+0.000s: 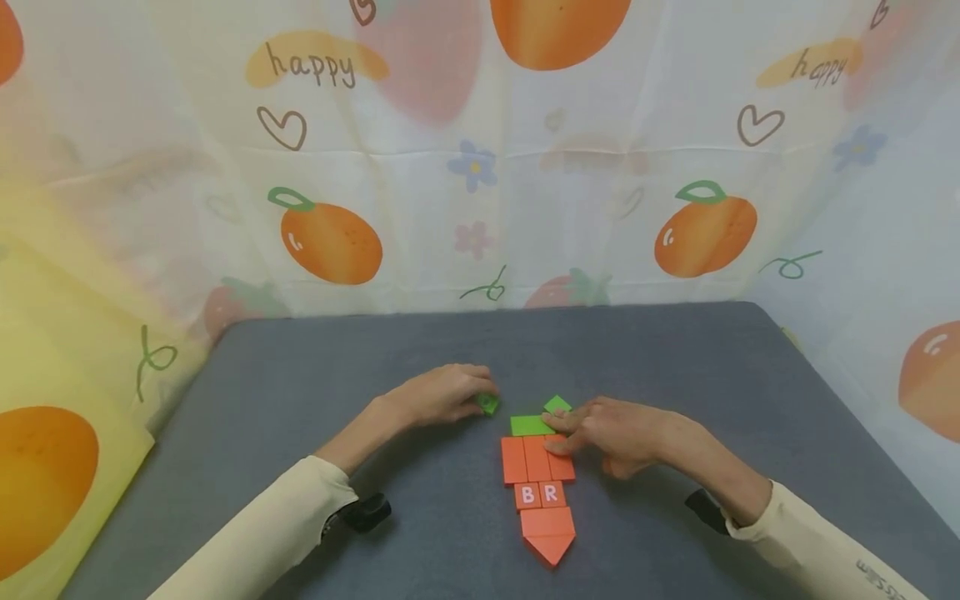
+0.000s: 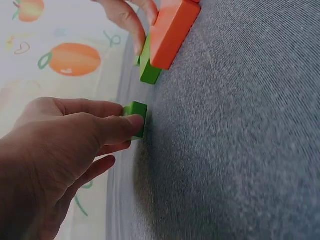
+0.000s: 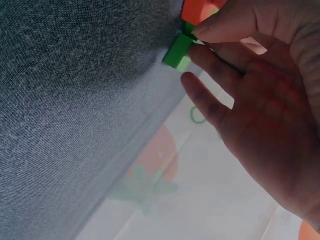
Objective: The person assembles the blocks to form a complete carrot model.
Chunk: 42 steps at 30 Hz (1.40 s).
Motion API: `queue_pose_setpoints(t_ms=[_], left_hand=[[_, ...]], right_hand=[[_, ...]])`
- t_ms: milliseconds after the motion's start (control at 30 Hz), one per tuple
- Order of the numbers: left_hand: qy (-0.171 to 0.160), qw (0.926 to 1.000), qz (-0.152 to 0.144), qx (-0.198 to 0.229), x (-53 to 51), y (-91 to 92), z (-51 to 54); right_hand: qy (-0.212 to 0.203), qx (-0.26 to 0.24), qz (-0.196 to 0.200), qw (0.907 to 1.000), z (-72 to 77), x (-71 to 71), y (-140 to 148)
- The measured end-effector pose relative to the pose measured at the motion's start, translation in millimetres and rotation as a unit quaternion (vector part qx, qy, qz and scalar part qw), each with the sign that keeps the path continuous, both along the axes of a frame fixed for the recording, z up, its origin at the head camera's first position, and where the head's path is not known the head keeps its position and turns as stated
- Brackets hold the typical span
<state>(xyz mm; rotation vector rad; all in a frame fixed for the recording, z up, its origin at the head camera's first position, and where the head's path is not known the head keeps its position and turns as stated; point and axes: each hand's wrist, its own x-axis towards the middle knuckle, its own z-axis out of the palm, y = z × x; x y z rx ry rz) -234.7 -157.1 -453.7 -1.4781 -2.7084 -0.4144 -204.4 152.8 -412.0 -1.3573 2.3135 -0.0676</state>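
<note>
My left hand [image 1: 446,393] pinches a small green block [image 2: 138,118] between thumb and fingers, close to the tabletop. Across from it, my right hand [image 1: 618,429] reaches in with extended fingers touching a row of blocks. One fingertip rests by a green rectangular block [image 1: 527,426], another on the upright orange blocks [image 1: 525,461]. Beside those fingers lies a green square block [image 1: 557,405], turned cornerwise; it also shows in the right wrist view as a green block [image 3: 178,51]. Below the orange blocks sit letter blocks B [image 1: 527,495] and R [image 1: 552,494].
An orange rectangular block [image 1: 547,522] and an orange triangular block [image 1: 551,550] end the row nearest me. All lie on a dark grey tabletop [image 1: 315,358]. A fruit-printed curtain [image 1: 420,192] hangs behind the table and at both sides.
</note>
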Motion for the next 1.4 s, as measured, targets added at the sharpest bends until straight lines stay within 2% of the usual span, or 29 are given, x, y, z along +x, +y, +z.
queue_pose_setpoints(t_ms=[300, 533, 800, 1033, 1200, 1400], left_hand=[[-0.036, 0.9991, -0.021, -0.008, -1.5, 13.6, -2.3], [-0.035, 0.9988, -0.034, -0.005, -1.2, 18.8, -3.9], [-0.032, 0.9992, -0.023, -0.003, -0.3, 17.6, -5.1], [-0.037, 0.9990, -0.026, -0.001, -0.7, 17.2, -6.3], [-0.036, 0.9989, -0.029, 0.006, 1.1, 16.0, -5.6], [-0.027, 0.9989, -0.032, 0.018, 1.3, 14.0, -8.4]], right_hand=[[-0.005, -0.011, -0.007, 0.9999, -0.4, 2.6, 0.4], [-0.004, -0.010, -0.005, 0.9999, -0.1, 2.5, 0.5], [-0.005, -0.009, -0.007, 0.9999, 0.4, 1.9, -0.1], [-0.002, -0.013, -0.004, 0.9999, -1.4, 1.5, 0.6], [0.022, -0.010, -0.001, 0.9997, -3.1, 1.1, 1.5], [0.073, -0.026, 0.027, 0.9966, -6.3, 0.2, 3.1]])
